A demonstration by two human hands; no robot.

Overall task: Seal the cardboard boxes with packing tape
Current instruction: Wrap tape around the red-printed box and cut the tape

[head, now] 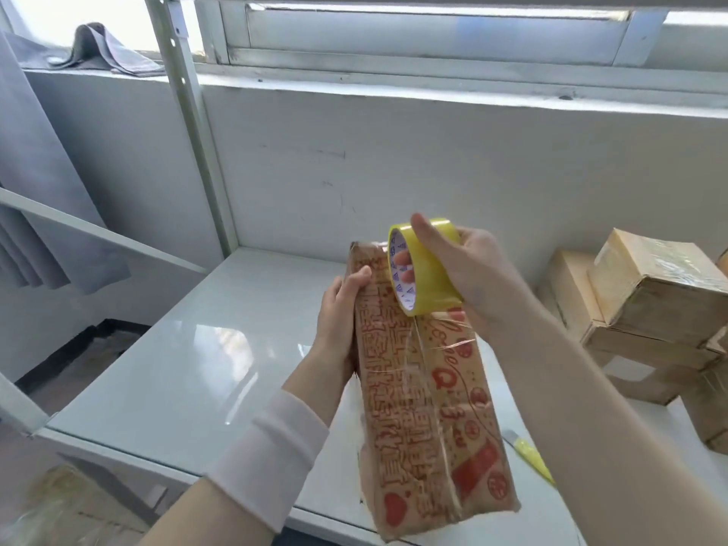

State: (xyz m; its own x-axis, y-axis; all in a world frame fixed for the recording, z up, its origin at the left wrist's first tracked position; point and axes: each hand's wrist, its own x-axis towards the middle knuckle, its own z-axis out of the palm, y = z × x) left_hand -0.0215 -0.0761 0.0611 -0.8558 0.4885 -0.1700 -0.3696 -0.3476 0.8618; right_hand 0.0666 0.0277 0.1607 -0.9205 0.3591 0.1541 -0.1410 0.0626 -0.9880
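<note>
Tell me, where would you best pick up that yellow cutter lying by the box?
Probably pinch the yellow cutter across its long handle, coming from above: it lies flat on the table, with its pale tip pointing away from the person.

A white, glossy table (169,372) stands against a pale grey wall (433,171) marked with faint scuffs, and above the wall a painted ledge (394,86) runs under a metal-framed window (433,37). Daylight comes through the window and lies as a bright patch of glare (232,340) on the table top. At the left a perforated metal upright (189,112) rises by the table's far corner, a slanted bar (98,230) crosses in front of a grey curtain (35,163), a grey cloth (106,49) lies crumpled on the ledge, and brownish floor (90,360) shows below.
</note>
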